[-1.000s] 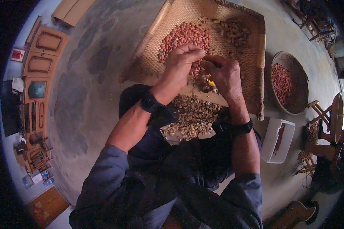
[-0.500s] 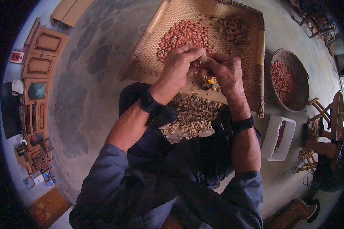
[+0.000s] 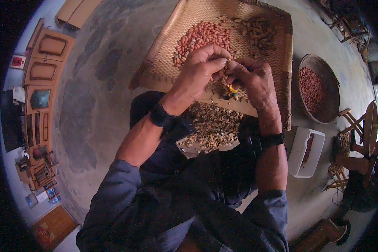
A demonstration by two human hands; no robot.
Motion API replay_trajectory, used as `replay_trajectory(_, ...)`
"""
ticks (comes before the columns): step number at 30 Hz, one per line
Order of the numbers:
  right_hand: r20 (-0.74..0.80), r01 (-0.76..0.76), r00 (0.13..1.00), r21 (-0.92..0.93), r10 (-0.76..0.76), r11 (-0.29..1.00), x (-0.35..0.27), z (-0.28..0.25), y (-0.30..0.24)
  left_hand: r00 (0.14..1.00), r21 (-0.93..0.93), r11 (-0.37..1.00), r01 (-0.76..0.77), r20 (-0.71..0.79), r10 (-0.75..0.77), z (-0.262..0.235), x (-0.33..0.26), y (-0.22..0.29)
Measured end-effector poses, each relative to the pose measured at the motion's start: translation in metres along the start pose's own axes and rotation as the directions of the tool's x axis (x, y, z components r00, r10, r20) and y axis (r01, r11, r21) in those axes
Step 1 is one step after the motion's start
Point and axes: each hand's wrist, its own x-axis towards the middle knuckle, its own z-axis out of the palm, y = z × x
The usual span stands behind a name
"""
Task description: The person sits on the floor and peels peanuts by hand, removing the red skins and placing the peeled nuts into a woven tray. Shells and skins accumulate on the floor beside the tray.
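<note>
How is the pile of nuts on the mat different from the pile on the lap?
The pile on the mat is reddish-pink, smooth shelled peanuts; the pile on the lap is pale tan, broken husks. The mat pile lies beyond both hands, the lap pile below them, nearer the body. Both are loose heaps.

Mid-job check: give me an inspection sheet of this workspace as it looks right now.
Surface: grey concrete floor; woven tray lying on it.
Job's things: pile of shelled reddish peanuts and unshelled peanuts on the tray; heap of empty shells in the lap.
Clutter: round pan of red peanuts; white box.
Grippers: left hand and right hand meet fingertip to fingertip over the tray, pinching something small, too small to identify.
Cables: nothing seen.
Surroundings: wooden cabinet at left; wooden stool at right.
</note>
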Motion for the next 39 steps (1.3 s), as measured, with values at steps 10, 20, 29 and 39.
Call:
replay_trajectory(10,-0.036,0.024,0.999,-0.048,-0.026,0.999,-0.002,-0.001,-0.004,0.986,0.104,0.988,-0.111,0.133,0.096,-0.003,-0.002,0.002)
replay_trajectory(20,-0.006,0.002,1.0,0.17,-0.001,0.985,-0.003,0.001,0.009,0.976,0.15,0.975,-0.164,0.171,0.138,-0.003,0.0,0.004)
replay_trajectory(29,-0.095,0.144,0.988,0.257,-0.124,0.956,0.001,0.015,0.03,0.98,0.158,0.98,-0.116,0.178,0.088,-0.007,0.003,0.001)
replay_trajectory(39,-0.163,0.131,0.984,0.348,-0.078,0.928,0.016,0.012,0.058,0.969,0.014,0.985,-0.173,0.182,0.167,0.002,0.007,-0.003)
